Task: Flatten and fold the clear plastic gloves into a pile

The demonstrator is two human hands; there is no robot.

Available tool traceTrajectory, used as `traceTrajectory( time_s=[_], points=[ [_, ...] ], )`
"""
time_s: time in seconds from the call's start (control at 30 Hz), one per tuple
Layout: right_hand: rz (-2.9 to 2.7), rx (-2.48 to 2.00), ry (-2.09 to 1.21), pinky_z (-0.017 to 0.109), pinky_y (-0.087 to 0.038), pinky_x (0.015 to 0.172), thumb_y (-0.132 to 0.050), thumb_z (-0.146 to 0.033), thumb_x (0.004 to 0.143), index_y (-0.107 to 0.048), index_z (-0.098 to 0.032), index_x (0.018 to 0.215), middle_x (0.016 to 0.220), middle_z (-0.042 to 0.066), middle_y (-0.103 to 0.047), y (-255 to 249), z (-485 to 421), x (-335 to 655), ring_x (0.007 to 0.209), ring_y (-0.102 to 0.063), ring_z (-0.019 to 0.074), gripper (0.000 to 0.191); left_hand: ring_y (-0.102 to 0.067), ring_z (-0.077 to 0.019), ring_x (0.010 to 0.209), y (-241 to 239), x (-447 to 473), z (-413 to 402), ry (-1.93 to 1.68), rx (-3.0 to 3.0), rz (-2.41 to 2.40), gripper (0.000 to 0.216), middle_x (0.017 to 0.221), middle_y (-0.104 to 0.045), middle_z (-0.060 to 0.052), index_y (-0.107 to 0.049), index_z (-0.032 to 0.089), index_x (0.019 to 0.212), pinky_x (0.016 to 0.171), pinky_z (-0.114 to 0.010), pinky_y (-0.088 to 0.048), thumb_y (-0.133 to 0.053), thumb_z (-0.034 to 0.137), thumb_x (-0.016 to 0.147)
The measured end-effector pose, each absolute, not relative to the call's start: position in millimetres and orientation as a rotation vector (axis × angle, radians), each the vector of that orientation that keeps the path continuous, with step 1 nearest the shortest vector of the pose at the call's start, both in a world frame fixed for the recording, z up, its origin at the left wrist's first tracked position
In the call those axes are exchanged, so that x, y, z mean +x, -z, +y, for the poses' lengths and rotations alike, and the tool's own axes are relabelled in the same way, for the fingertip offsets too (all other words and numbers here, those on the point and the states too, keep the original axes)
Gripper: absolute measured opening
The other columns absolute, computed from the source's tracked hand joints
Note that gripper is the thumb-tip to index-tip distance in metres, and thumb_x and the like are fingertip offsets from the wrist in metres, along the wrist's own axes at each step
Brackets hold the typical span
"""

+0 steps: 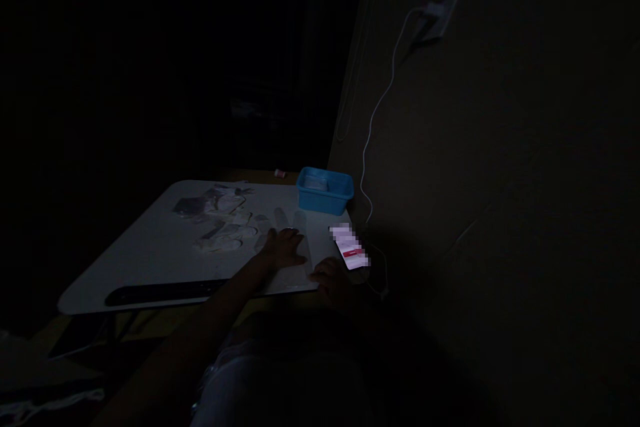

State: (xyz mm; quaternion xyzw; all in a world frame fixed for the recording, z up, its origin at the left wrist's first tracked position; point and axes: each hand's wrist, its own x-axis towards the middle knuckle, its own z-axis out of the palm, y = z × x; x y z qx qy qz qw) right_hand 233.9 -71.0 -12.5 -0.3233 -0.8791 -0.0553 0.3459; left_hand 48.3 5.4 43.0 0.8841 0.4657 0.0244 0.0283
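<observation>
Fingers of the right hand point(331, 280) are bent at the near edge of the white worktop point(140, 247); whether anything is pinched by them cannot be told in this dim light. Slightly farther off, the left hand point(285, 250) is laid palm down, its fingers spread and apparently released, over a translucent glove-like piece point(299, 221). To hold such a thin layer well, pressure is probably best spread lightly through the left palm, while its near margin is steadied by the right fingers and dragging is avoided, so that no folds are raised. The piece is seen flat on the worktop, pale and greyish, with rounded, finger-like lobes fanned toward the far side; its lower part is partly covered by the left hand. Just beside the right hand, a lit smartphone point(350, 247) is placed. Beyond, to the left, crumpled clear packets point(223, 237) are scattered, and a blue plastic basin point(325, 201) is set near the far corner.
</observation>
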Motion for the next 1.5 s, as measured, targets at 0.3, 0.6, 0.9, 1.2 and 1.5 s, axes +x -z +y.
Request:
traceTrajectory(
  time_s=[0.3,0.6,0.9,1.2,1.5],
  points=[
    [-2.322,-0.826,0.173,0.037,-0.038,0.076,-0.045,-0.007,0.065,-0.061,-0.019,0.086,0.082,0.005,-0.053,17.4,-65.3,235.7,0.082,-0.043,0.0184,0.030,-0.030,-0.0316,0.124,-45.8,48.5,3.4,-0.085,2.709,1.438,0.064,0.136,-0.036,-0.013,-0.040,0.022,0.125,0.094,-0.057,-0.020,-0.048,0.054,0.070],
    [-2.303,-0.845,0.122,0.039,-0.038,0.076,-0.043,-0.007,0.067,-0.061,-0.019,0.088,0.084,0.006,-0.053,14.5,-70.4,234.3,0.085,-0.043,0.0197,0.030,-0.029,-0.0307,0.124,-38.9,47.6,5.2,-0.129,2.715,1.435,0.063,0.137,-0.035,-0.014,-0.039,0.022,0.126,0.095,-0.058,-0.019,-0.048,0.054,0.072],
    [-2.253,-0.831,0.094,0.039,-0.040,0.076,-0.042,-0.005,0.066,-0.059,-0.019,0.088,0.085,0.005,-0.053,7.7,-76.2,232.6,0.086,-0.044,0.0198,0.031,-0.025,-0.0307,0.127,-30.8,44.6,-1.1,-0.278,2.760,1.421,0.062,0.139,-0.031,-0.014,-0.037,0.022,0.127,0.097,-0.057,-0.017,-0.047,0.054,0.074],
    [-2.268,-0.838,0.112,0.040,-0.042,0.076,-0.042,-0.005,0.066,-0.060,-0.018,0.085,0.084,0.006,-0.054,6.5,-76.4,231.2,0.086,-0.046,0.0204,0.029,-0.032,-0.0223,0.122,-30.6,23.1,-17.3,-0.604,2.716,1.315,0.040,0.130,-0.042,-0.012,-0.043,0.017,0.121,0.101,-0.042,-0.029,-0.042,0.026,0.081],
    [-2.266,-0.873,0.224,0.040,-0.044,0.077,-0.043,-0.012,0.070,-0.062,-0.019,0.084,0.089,0.008,-0.059,13.9,-73.6,234.0,0.091,-0.049,0.0213,0.024,-0.047,-0.0182,0.106,-20.2,-10.4,-22.3,-0.632,2.692,1.300,0.035,0.113,-0.054,-0.010,-0.052,0.015,0.113,0.092,-0.033,-0.040,-0.037,0.021,0.083]
  ],
)
